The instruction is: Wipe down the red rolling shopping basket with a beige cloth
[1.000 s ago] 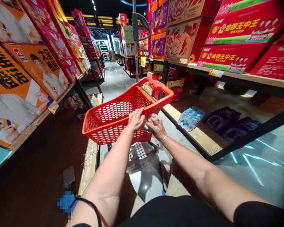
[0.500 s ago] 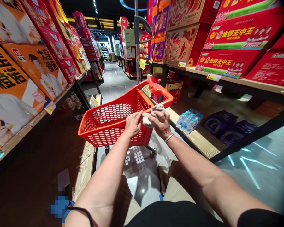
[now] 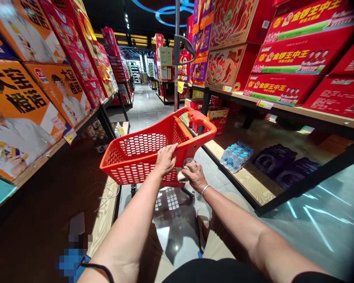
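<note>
In front of me stands a red plastic shopping cart (image 3: 147,163) with slotted walls and a looped handle, its basket pointing left. My left hand (image 3: 165,160) is closed over the near top rim, a little left of the handle. A crumpled greyish-white cloth (image 3: 181,175) is bunched in my right hand (image 3: 197,177), which presses it to the cart's outer side below the handle. Part of the cloth is covered by my fingers.
Shelves of orange boxes (image 3: 44,94) line the left. Red boxes (image 3: 286,59) fill the right shelf, above a pack of water bottles (image 3: 236,156). A grey metal pole (image 3: 177,78) rises behind the cart. The tiled aisle (image 3: 147,104) runs ahead.
My right hand has moved down with the cloth, from just below the cart's handle to lower on its side. My left hand stays on the rim. The view has shifted slightly.
</note>
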### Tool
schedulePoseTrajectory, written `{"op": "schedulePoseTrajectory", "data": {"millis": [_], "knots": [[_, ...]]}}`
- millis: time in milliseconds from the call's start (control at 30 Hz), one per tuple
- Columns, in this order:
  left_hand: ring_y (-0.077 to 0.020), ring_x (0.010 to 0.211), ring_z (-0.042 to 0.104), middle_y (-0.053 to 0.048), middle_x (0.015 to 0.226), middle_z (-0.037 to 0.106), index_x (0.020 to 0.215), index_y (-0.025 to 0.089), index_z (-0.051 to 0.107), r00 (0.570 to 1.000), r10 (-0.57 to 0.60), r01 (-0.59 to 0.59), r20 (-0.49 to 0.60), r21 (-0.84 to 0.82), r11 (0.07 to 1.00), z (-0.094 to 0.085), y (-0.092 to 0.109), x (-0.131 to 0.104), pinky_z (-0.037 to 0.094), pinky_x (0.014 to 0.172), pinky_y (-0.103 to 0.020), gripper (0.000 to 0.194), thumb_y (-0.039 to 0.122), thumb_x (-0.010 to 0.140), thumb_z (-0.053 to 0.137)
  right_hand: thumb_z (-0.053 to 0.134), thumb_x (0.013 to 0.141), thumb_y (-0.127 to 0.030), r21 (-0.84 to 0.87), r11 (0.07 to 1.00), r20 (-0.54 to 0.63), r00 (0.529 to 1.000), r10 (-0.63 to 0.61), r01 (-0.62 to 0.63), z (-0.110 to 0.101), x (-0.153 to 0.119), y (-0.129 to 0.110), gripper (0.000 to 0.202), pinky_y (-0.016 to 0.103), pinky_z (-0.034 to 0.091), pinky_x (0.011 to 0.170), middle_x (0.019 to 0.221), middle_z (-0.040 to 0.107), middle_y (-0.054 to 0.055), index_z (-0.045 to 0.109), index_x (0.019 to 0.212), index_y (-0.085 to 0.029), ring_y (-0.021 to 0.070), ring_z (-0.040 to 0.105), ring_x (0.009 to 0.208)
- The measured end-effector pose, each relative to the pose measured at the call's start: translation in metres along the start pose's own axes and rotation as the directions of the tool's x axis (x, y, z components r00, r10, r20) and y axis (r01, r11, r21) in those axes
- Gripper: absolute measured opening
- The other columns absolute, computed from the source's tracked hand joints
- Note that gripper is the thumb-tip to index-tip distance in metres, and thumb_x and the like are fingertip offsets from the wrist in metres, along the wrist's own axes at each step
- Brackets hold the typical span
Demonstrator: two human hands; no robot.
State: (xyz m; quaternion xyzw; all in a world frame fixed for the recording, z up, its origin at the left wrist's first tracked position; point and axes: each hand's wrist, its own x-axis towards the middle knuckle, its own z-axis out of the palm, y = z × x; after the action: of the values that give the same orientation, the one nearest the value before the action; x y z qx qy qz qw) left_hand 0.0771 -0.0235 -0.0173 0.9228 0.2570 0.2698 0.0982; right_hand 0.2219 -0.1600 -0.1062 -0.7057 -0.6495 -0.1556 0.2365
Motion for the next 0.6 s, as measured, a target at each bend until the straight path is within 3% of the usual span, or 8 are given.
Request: {"op": "schedulePoseTrajectory", "data": {"millis": [167,233,367,467,533,600], "knots": [[-0.0257,0.131,0.051,-0.008,0.143,0.058,0.148,0.026,0.047,0.996,0.005,-0.007,-0.088,-0.027,1.000,0.004,-0.006,-0.005,0.035,0.113,-0.043,0.058,0.023,0.090,0.054,0.057,0.092,-0.023,-0.042,0.995,-0.307,0.949,0.077,-0.094,-0.082,0.060,0.013,0.035,0.052,0.033,0.117,0.139,0.057,0.007,0.074,0.120,-0.032,0.0344,0.041,0.133],[-0.0256,0.129,0.051,-0.008,0.141,0.058,0.149,0.025,0.046,0.995,0.020,-0.022,-0.100,-0.025,0.999,0.005,-0.005,-0.007,0.035,0.112,-0.043,0.059,0.024,0.091,0.055,0.058,0.087,-0.019,-0.062,0.991,-0.369,0.925,0.090,-0.122,-0.103,0.075,0.014,0.041,0.056,0.028,0.120,0.143,0.054,0.008,0.071,0.124,-0.031,0.0342,0.041,0.132],[-0.0283,0.121,0.052,-0.008,0.133,0.059,0.146,0.026,0.050,0.996,0.010,-0.006,-0.088,0.046,0.999,0.006,0.002,-0.007,0.038,0.106,-0.045,0.058,0.030,0.089,0.061,0.060,0.078,-0.011,-0.086,0.993,-0.321,0.946,0.049,-0.080,-0.106,0.084,-0.005,0.046,0.059,0.023,0.121,0.138,0.056,0.011,0.070,0.121,-0.025,0.0327,0.046,0.126],[-0.0290,0.118,0.052,-0.010,0.128,0.060,0.126,0.023,0.065,0.996,-0.011,0.018,-0.086,0.078,0.997,0.006,0.006,-0.007,0.037,0.104,-0.045,0.039,0.035,0.089,0.062,0.063,0.077,-0.013,-0.126,0.991,-0.242,0.967,-0.081,0.051,-0.097,0.084,-0.019,0.042,0.057,0.026,0.119,0.131,0.060,0.011,0.072,0.116,-0.023,0.0328,0.047,0.124],[-0.0277,0.118,0.052,-0.009,0.127,0.060,0.122,0.022,0.067,0.996,-0.015,0.021,-0.092,0.057,0.998,0.006,0.006,-0.006,0.035,0.104,-0.044,0.033,0.035,0.092,0.059,0.064,0.078,-0.015,-0.139,0.981,-0.188,0.970,-0.156,0.131,-0.099,0.084,-0.017,0.038,0.053,0.033,0.113,0.130,0.062,0.009,0.073,0.114,-0.024,0.0310,0.051,0.117],[-0.0262,0.117,0.052,-0.007,0.126,0.061,0.132,0.026,0.062,0.994,-0.032,0.034,-0.103,0.016,0.999,0.006,0.007,-0.005,0.034,0.104,-0.044,0.038,0.035,0.095,0.055,0.064,0.078,-0.015,-0.130,0.978,-0.160,0.970,-0.183,0.163,-0.109,0.086,-0.002,0.035,0.048,0.042,0.103,0.128,0.063,0.008,0.074,0.111,-0.025,0.0287,0.054,0.109]]}}
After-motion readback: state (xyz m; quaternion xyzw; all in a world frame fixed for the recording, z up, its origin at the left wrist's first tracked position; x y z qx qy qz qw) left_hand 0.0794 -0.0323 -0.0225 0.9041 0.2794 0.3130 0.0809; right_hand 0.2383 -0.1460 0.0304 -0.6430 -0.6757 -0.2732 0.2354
